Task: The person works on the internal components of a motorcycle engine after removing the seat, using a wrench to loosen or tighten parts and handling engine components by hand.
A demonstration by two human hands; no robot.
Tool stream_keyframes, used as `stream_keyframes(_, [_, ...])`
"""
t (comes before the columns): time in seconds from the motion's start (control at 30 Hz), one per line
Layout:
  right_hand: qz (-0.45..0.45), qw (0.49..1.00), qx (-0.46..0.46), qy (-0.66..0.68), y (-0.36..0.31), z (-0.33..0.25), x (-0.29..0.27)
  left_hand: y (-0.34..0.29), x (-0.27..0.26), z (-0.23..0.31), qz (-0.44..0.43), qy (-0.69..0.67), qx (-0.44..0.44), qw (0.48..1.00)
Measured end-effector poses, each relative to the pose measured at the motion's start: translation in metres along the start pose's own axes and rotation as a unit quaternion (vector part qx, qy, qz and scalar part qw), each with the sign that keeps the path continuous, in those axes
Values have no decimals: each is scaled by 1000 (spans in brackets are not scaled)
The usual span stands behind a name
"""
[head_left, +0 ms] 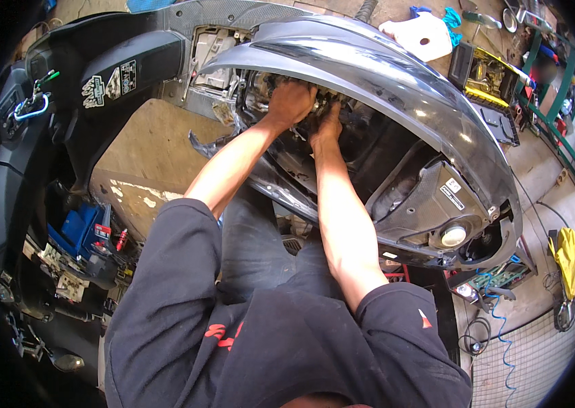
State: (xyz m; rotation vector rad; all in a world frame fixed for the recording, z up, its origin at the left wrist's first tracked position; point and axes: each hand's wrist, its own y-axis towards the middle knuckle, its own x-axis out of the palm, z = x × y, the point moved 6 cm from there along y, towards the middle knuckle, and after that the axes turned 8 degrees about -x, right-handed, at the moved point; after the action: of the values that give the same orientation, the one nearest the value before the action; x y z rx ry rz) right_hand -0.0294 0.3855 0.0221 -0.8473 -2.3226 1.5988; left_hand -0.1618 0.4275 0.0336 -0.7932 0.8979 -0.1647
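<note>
Two bare hands work inside the opened body of a dark scooter, seen from above. At far left, the black handlebar and dash area (22, 95) carries a key with a green tag and a pale blue carabiner (32, 107). Beside it, the black glossy front panel with stickers (121, 75) slopes toward a bare tan plywood board (158, 149) lying over the floorboard. Below the board, a blue plastic box (82, 228) sits among small parts. Toward the centre, the left hand (292, 102) is curled into a narrow grip around a part in the exposed metal mechanism and wiring (260, 85) under the body shell; what it holds cannot be made out. Just beside it, almost touching, the right hand (329, 126) presses its fingers into the same recess, fingertips hidden, so whether it grips anything cannot be told. Both forearms emerge from the black short sleeves of a shirt with red print (281, 347). Arching over the hands, the grey glossy plastic body cowl (396, 75) runs rightward to a round clear tail lamp (453, 236). Beyond the cowl, a white plastic container (420, 34) and a yellow-and-black tool case (485, 75) lie on the concrete floor (539, 170); at far right, a yellow cloth (566, 251) and a blue coiled hose (502, 326).
</note>
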Motion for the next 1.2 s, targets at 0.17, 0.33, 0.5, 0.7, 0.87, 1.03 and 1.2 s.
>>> stream_keyframes(0.17, [-10,1000,-21,-2,15,8,-4,-3,3,6,86,-70,-75,991])
stream_keyframes(0.33, [13,995,-27,-90,21,11,-16,-3,11,7,79,-95,-77,989])
stream_keyframes(0.5, [-53,962,-46,-265,22,4,-22,-6,9,-6,111,-136,10,984])
stream_keyframes(0.7, [26,750,-186,-634,-1,-35,-16,-29,-19,-22,27,-182,23,983])
stream_keyframes(0.87, [-103,719,-335,-601,-58,-70,30,-36,-32,-72,-35,-116,-30,992])
stream_keyframes(1.03, [-229,620,-439,-609,-47,-65,60,-26,-44,-69,49,-94,-77,991])
stream_keyframes(1.2, [-198,534,-410,-712,-28,-44,54,-14,-40,-53,69,38,18,997])
